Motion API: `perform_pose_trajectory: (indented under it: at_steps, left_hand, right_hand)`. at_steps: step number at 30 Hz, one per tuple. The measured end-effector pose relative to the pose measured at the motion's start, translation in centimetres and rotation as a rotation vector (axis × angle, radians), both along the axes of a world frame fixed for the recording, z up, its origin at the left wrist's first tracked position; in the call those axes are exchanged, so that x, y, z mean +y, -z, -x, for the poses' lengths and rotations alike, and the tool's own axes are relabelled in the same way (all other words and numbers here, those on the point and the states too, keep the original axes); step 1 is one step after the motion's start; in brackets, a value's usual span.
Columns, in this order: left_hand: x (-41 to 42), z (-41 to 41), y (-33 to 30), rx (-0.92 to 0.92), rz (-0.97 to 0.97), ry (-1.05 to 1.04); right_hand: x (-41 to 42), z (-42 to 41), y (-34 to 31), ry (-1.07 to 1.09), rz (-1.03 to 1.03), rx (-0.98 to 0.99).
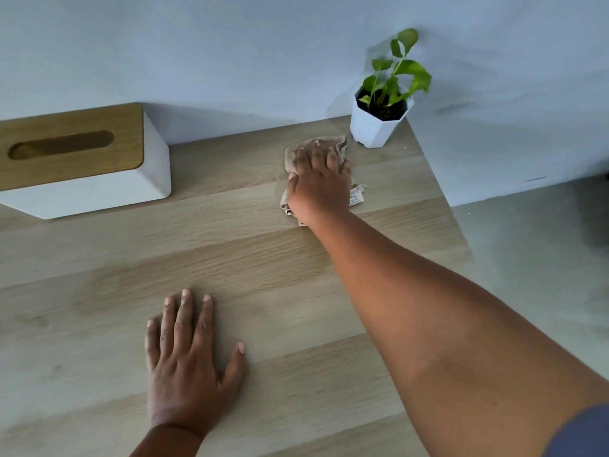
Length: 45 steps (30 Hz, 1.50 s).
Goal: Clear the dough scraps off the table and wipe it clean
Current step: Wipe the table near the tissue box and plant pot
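Note:
A beige cloth [298, 150] with a small label lies crumpled on the light wooden table [230, 252] near the far right corner. My right hand [319, 186] presses flat on top of it, arm stretched out, fingers spread over the fabric. My left hand [188, 357] rests palm down on the bare table near the front, fingers apart, holding nothing. I see no dough scraps on the wood.
A white tissue box [99, 189] with a wooden lid stands at the far left against the wall. A small green plant in a white pot [375, 127] stands just right of the cloth. The table's right edge drops to a grey floor [534, 258].

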<state>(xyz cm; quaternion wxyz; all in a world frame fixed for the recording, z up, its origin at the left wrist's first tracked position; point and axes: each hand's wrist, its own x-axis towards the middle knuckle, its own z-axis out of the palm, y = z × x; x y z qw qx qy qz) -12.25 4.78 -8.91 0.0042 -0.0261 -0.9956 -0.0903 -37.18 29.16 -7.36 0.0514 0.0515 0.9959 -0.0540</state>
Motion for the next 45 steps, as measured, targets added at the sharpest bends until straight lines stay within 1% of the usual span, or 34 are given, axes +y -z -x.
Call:
perform_pose_trajectory:
  at_steps: [3, 6, 9, 12, 15, 17, 20, 21, 23, 26, 30, 33, 35, 37, 40, 43, 45]
  left_hand:
    - [0.1, 0.0, 0.0, 0.006, -0.002, 0.000]
    - [0.0, -0.1, 0.0, 0.015, -0.009, 0.005]
    - [0.1, -0.1, 0.0, 0.007, -0.010, 0.001]
    - [0.0, -0.1, -0.1, 0.002, -0.015, -0.003]
    - [0.0, -0.1, -0.1, 0.005, -0.020, -0.005]
    - [0.1, -0.1, 0.0, 0.012, -0.022, -0.003]
    - [-0.1, -0.1, 0.1, 0.004, 0.000, 0.005]
    - [-0.1, 0.0, 0.2, 0.001, 0.001, 0.004]
    - [-0.1, -0.1, 0.3, 0.005, 0.005, -0.001]
    - [-0.2, -0.1, 0.6, 0.018, 0.009, -0.002]
    - [-0.4, -0.1, 0.9, 0.018, 0.027, -0.002]
    - [-0.5, -0.1, 1.1, 0.029, 0.028, -0.005]
    - [-0.5, -0.1, 1.1, 0.030, 0.026, -0.006]
    - [-0.5, -0.1, 1.1, 0.032, 0.020, -0.004]
    - [-0.5, -0.1, 1.0, 0.032, 0.009, -0.001]
    - [-0.4, -0.1, 0.8, 0.013, 0.007, 0.004]
    - [-0.3, -0.2, 0.5, 0.010, -0.003, -0.004]
  right_hand:
    - [0.2, -1.2, -0.1, -0.143, 0.012, 0.004]
    - [0.9, -4.1, -0.1, -0.280, 0.019, 0.006]
    - [1.9, -8.7, 0.0, -0.328, 0.048, 0.008]
    - [3.5, -14.8, 0.2, -0.372, 0.055, 0.049]
    - [7.2, -19.0, 0.3, -0.409, 0.044, 0.039]
    - [9.4, -18.4, 0.0, -0.279, 0.022, 0.013]
    - [8.9, -14.3, -0.3, 0.009, 0.015, 0.005]
    - [7.9, -13.0, -0.3, 0.069, 0.013, -0.010]
    - [5.5, -11.5, 0.0, 0.097, 0.017, -0.038]
    - [2.1, -12.5, 0.0, -0.034, 0.018, -0.024]
    - [-0.2, -18.2, 0.1, -0.296, 0.049, 0.003]
    - [1.5, -23.8, 0.3, -0.439, 0.051, 0.018]
    - [4.5, -26.8, 0.3, -0.470, 0.050, 0.038]
    - [8.2, -28.0, 0.2, -0.426, 0.038, 0.044]
    - [12.2, -26.4, -0.4, -0.242, -0.013, 0.005]
    - [11.3, -22.9, -0.4, -0.020, -0.030, -0.021]
    - [9.0, -21.3, -0.3, 0.074, -0.024, -0.034]
